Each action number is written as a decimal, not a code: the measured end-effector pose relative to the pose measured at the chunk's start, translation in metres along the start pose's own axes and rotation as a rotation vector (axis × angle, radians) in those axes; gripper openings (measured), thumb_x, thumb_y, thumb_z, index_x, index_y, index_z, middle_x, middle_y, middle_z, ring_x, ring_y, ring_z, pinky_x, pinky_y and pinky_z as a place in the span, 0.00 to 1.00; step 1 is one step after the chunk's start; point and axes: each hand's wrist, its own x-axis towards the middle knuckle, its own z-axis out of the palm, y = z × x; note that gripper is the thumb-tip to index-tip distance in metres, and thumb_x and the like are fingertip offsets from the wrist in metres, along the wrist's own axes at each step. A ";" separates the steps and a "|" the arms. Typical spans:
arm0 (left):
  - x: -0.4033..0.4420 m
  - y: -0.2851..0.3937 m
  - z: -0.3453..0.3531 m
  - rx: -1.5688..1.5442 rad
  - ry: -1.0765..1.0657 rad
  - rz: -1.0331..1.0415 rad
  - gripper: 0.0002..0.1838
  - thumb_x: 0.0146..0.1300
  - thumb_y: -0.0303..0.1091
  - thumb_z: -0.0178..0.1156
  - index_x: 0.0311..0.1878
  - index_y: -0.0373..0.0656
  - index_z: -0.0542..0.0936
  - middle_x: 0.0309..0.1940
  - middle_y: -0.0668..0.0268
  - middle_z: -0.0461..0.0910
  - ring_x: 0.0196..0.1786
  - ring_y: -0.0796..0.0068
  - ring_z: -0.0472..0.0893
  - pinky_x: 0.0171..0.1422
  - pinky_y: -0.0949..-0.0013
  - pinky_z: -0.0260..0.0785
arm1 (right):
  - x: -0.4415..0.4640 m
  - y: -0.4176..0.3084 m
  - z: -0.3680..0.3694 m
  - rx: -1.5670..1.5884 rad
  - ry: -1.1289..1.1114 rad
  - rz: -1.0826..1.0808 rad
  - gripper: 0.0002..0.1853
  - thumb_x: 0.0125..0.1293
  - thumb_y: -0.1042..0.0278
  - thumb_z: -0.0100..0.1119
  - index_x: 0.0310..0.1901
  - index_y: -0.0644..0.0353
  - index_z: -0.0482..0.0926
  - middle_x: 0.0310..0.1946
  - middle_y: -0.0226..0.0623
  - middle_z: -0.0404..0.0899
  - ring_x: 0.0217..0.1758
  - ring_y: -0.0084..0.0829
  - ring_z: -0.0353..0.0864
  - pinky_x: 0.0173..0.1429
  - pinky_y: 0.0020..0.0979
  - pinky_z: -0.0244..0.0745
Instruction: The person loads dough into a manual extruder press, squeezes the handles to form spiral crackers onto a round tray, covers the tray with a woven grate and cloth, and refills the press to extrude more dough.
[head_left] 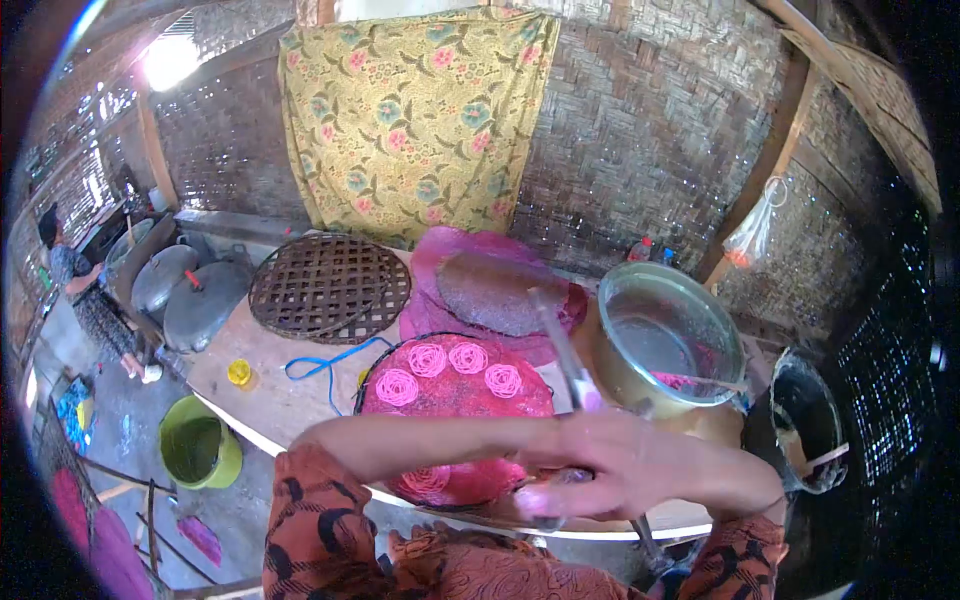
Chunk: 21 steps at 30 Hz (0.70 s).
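My forearms cross low in front of me and my hands overlap, blurred by motion. My left hand [588, 432] is closed near the base of a long, flat, metallic handle [562, 345] that slants up and away. Below it, my right hand [605, 488] is closed around a metallic part of what looks like a hand press, its fingertips smeared pink. What lies between the palms is hidden. Beside them is a round tray [455, 400] lined with pink material, holding several coiled pink noodle nests [427, 360]. My left forearm covers its middle.
A large basin [735, 345] with pink dough remnants stands right, near a dark bucket [835, 430]. Behind are a woven rack [330, 285] and pink cloth [430, 270]. A yellow jar [238, 372], green bucket [232, 450] and lidded pans [208, 310] are left. Another person [85, 290] stands far left.
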 end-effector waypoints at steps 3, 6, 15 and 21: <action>0.039 0.005 0.001 -0.092 -0.061 0.007 0.12 0.59 0.31 0.53 0.46 0.40 0.74 0.42 0.63 0.76 0.47 0.69 0.76 0.54 0.66 0.68 | -0.041 -0.001 -0.030 -0.193 -0.115 0.060 0.33 0.59 0.65 0.58 0.65 0.60 0.57 0.43 0.52 0.73 0.39 0.41 0.78 0.36 0.36 0.74; 0.068 -0.003 0.003 -0.150 0.034 -0.045 0.11 0.58 0.27 0.55 0.45 0.40 0.75 0.41 0.64 0.76 0.46 0.70 0.76 0.53 0.67 0.68 | -0.087 0.013 -0.045 -0.122 0.276 0.245 0.38 0.55 0.76 0.59 0.67 0.59 0.53 0.45 0.52 0.73 0.41 0.39 0.78 0.39 0.36 0.75; 0.141 -0.018 -0.042 0.817 0.788 -0.385 0.13 0.56 0.30 0.63 0.45 0.42 0.76 0.42 0.65 0.78 0.46 0.74 0.76 0.53 0.69 0.69 | -0.256 0.083 -0.168 0.136 1.698 0.150 0.17 0.71 0.69 0.42 0.59 0.57 0.60 0.19 0.28 0.65 0.18 0.17 0.68 0.20 0.24 0.68; 0.239 -0.057 -0.060 0.003 1.029 0.766 0.20 0.63 0.27 0.56 0.59 0.39 0.69 0.52 0.64 0.73 0.54 0.73 0.73 0.58 0.70 0.66 | -0.254 0.216 -0.140 1.026 1.705 0.272 0.22 0.73 0.48 0.37 0.43 0.61 0.72 0.31 0.36 0.78 0.32 0.30 0.77 0.43 0.36 0.76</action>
